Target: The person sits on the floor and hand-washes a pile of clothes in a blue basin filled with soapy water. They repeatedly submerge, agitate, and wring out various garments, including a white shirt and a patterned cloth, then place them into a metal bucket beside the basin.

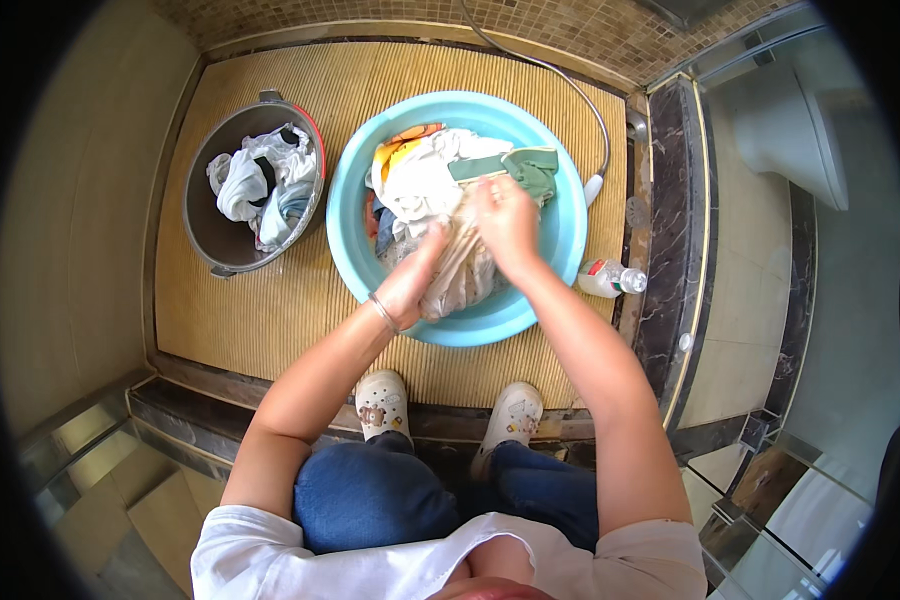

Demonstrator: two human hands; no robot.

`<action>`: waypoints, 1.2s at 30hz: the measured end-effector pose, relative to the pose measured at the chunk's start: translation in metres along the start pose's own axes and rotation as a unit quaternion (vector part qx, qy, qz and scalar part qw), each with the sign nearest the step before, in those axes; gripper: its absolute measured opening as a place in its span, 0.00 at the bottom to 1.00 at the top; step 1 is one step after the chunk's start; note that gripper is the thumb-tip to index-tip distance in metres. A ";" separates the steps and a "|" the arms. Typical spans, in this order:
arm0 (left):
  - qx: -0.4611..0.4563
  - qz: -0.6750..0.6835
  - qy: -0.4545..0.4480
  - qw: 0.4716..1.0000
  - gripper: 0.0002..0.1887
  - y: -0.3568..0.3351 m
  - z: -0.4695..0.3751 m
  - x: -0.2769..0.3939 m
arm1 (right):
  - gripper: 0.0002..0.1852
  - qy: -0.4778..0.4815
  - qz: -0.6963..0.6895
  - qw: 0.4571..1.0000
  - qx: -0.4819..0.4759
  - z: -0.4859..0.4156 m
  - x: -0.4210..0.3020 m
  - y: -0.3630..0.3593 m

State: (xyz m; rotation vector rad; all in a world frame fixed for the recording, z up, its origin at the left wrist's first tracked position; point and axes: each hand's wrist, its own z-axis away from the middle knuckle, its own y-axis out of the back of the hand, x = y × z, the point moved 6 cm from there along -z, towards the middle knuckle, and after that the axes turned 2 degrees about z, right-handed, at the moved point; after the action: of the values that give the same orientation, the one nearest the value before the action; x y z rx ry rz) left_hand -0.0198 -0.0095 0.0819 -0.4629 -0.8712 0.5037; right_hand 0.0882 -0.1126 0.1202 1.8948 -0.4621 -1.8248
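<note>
A light-blue plastic basin (pixel 349 247) filled with wet clothes stands before me. Both of my hands are inside it, on a pale beige cloth (pixel 461 277) that hangs in folds. My right hand (pixel 506 217) grips the cloth's upper part, fingers curled. On the cloth's left side lies my left hand (pixel 420 270), wearing a bangle at the wrist; its fingertips are blurred and partly hidden. White clothing (pixel 420 180) is heaped beyond my hands, beside a green garment (pixel 532 172) with a pale trim. Orange-and-yellow fabric (pixel 397 154) shows at the heap's upper left.
A dark grey pot (pixel 202 217) with white clothes stands left on the ribbed mat (pixel 270 322). Right of the basin are a plastic bottle (pixel 604 278) lying down and a shower head (pixel 593 189) on its hose. A marble ledge (pixel 671 225) edges the mat at right.
</note>
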 end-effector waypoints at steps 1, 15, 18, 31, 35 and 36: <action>-0.027 -0.162 -0.052 0.985 0.27 0.003 0.005 0.005 | 0.13 -0.040 -0.002 0.999 0.004 -0.001 -0.012 0.012; -0.089 0.306 -0.028 0.947 0.28 -0.010 -0.010 0.033 | 0.12 0.117 -0.122 0.977 -0.128 0.031 -0.001 0.051; -0.147 0.370 0.037 0.916 0.24 0.008 -0.041 -0.007 | 0.23 0.247 -0.098 0.959 -0.099 0.074 -0.055 0.016; -0.016 0.140 0.036 0.989 0.14 -0.020 -0.022 -0.001 | 0.15 0.199 -0.051 0.976 -0.071 0.089 -0.048 0.012; 0.035 -0.025 0.030 0.999 0.19 -0.026 -0.005 0.022 | 0.24 0.075 -0.113 0.954 -0.267 0.055 0.004 0.018; -0.010 -0.152 0.013 0.988 0.20 -0.022 0.000 0.030 | 0.22 0.124 -0.076 0.944 -0.295 0.056 0.006 0.023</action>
State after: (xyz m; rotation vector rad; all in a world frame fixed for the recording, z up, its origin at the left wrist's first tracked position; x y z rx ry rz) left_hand 0.0014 -0.0098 0.1122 -0.3457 -0.9036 0.2078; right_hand 0.0351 -0.1403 0.1271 1.7192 0.3020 -1.5458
